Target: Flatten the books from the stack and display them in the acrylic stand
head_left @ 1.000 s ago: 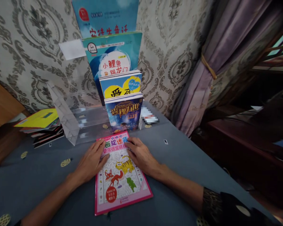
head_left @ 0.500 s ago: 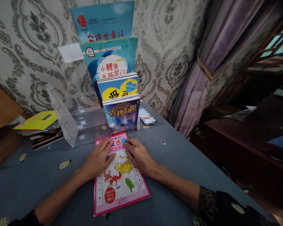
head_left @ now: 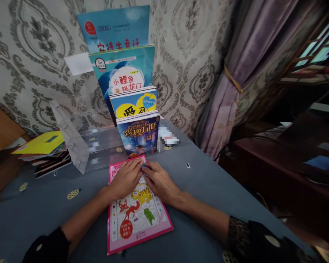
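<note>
A pink children's puzzle book (head_left: 137, 215) with a tiger and a fox on its cover lies flat on the grey-blue tablecloth (head_left: 208, 190). My left hand (head_left: 126, 177) and my right hand (head_left: 159, 180) both rest palm-down on its upper half, fingers stretched out and fingertips almost meeting near the top edge. Right behind the book stands a clear acrylic tiered rack (head_left: 79, 146) with several books upright in its right column; the front one is a dark blue book (head_left: 138, 133).
A stack of flat books with a yellow cover (head_left: 41, 144) on top lies at the left. Patterned wallpaper is behind the rack. A purple curtain (head_left: 230, 73) hangs at the right, with dark wooden furniture (head_left: 276, 153) beyond the table edge.
My left hand has slid rightward from the book's left edge onto its cover, so both hands now almost touch at the top middle. The view has shifted slightly.
</note>
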Demonstrator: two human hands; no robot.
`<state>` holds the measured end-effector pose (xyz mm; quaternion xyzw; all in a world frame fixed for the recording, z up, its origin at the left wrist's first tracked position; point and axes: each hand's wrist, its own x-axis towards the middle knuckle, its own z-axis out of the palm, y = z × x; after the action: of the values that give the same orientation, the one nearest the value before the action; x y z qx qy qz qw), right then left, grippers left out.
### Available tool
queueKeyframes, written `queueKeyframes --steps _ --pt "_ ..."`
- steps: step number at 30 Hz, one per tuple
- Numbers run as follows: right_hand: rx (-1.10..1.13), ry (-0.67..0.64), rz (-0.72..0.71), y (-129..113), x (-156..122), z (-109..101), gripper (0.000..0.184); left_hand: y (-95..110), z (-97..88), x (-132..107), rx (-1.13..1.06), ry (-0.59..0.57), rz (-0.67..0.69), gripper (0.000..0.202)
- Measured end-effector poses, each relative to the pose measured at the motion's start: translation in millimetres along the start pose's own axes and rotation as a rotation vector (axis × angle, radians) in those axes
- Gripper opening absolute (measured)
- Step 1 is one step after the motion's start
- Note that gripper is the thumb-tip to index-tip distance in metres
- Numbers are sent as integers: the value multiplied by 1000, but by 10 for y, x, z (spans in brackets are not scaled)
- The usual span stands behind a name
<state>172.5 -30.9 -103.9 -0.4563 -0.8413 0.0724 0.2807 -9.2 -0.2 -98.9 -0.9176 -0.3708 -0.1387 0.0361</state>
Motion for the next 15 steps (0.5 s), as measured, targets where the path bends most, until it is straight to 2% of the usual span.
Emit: queueKeyframes --steps 7,15 --pt "81 22 12 19 15 25 32 6 -10 163 4 -79 -2 45" --pt "91 21 14 37 6 32 34 3 21 166 -6 -37 0 44"
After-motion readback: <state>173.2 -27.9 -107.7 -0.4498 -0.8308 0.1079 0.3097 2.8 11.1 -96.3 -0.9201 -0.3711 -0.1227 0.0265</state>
